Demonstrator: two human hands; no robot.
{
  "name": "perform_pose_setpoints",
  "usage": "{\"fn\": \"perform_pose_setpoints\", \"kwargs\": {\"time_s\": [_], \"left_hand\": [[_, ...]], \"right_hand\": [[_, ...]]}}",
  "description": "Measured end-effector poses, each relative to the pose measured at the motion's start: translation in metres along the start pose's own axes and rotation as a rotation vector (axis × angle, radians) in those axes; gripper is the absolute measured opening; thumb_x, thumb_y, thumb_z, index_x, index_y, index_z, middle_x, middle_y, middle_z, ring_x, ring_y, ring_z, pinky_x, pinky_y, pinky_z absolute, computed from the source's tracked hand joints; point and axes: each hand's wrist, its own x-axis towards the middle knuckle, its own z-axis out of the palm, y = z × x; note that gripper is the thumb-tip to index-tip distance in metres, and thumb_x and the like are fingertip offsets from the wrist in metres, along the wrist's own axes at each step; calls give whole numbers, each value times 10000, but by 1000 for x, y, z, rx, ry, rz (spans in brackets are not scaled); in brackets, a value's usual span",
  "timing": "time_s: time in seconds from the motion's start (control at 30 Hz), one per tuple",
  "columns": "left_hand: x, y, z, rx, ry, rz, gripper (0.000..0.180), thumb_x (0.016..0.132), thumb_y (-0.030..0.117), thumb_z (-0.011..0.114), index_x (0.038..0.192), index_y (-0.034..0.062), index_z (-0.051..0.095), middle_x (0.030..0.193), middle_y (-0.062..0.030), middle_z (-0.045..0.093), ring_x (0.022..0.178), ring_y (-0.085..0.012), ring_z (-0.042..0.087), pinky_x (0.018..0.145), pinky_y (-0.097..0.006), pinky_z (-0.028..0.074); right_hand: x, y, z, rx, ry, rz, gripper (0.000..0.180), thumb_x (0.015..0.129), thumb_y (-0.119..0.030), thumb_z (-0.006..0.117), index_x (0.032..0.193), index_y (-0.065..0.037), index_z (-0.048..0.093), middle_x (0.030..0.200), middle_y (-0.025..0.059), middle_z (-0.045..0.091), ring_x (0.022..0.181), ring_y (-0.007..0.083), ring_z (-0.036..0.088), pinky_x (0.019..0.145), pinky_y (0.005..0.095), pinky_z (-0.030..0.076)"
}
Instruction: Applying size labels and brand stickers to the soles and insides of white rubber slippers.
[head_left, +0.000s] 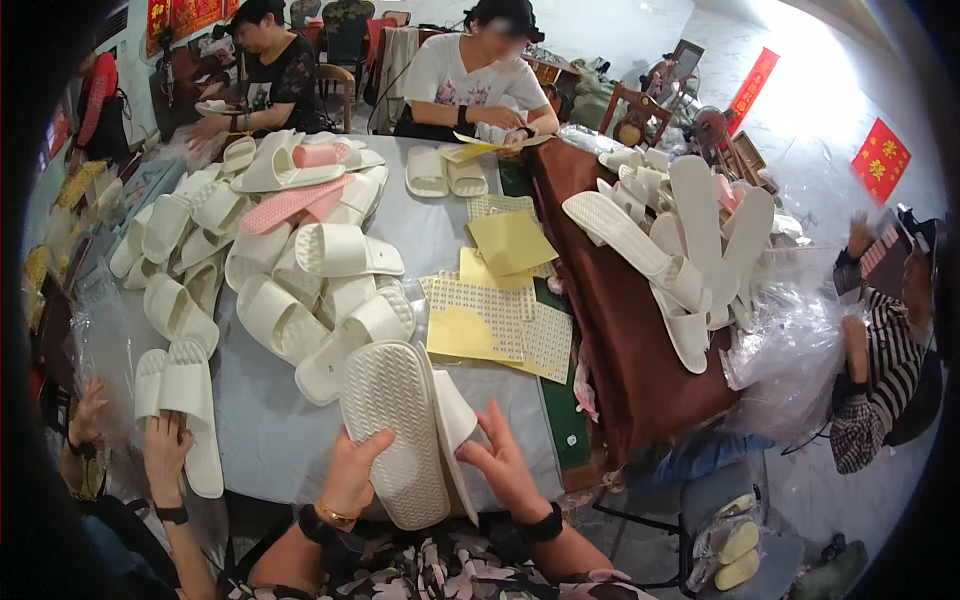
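Note:
My left hand (352,472) is closed on a white slipper (395,430), its textured sole turned up toward me, the thumb lying across the sole. A second white slipper (452,412) stands on edge against its right side, strap to the right. My right hand (508,470) is beside that strap, thumb and index finger apart, the thumb tip at or near the slipper's edge. I cannot tell whether it touches. Ahead and to the left lies a heap of white slippers (290,275), with a few pink slippers (295,205) among them.
Yellow-backed sticker sheets (475,315) lie right of the heap on the grey table (260,440). More slippers (690,230) pile on a brown cloth (610,330) at right. At left, a co-worker's hand (165,455) touches a pair of white slippers (190,390). Another person sits opposite.

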Motion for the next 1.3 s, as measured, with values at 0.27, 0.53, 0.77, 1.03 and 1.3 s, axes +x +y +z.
{"fn": "perform_pose_setpoints", "kwargs": {"time_s": [0.27,0.53,0.77,1.03,1.3], "left_hand": [[1,-6,15,57,-13,19,466,888,-20,611,1329,4,461,1224,-86,602,1086,-192,601,926,-344,502],[0,11,-2,-70,-84,-28,471,902,5,610,1339,-22,440,1229,-117,601,1077,-225,620,936,-371,516],[-4,28,-20,-125,-99,-240,418,953,116,576,1327,-33,465,1236,-130,609,1078,-228,632,916,-376,532],[-12,22,9,-95,-12,-48,464,968,86,552,1399,-2,407,1285,-118,578,1152,-213,589,981,-363,492],[-28,6,68,226,-56,149,710,953,59,548,1533,14,140,1517,-157,300,1354,-226,393,1106,-342,346]], "right_hand": [[-8,-15,3,-402,-50,22,926,853,-28,688,1559,-96,93,1193,196,611,963,195,652,797,291,529],[-8,-33,-9,-266,15,-153,580,904,37,554,1453,34,368,1361,157,535,1132,151,577,905,265,483],[2,-24,-6,-79,-3,-20,548,897,34,570,1421,46,408,1309,152,577,1094,161,599,943,289,473],[2,0,4,-198,-40,-36,522,926,-15,551,1426,33,409,1329,134,563,1107,163,594,935,286,470],[-4,-4,-1,-324,-95,-197,519,1022,-304,478,1426,14,409,1410,142,487,1325,216,436,1094,363,331]]}}
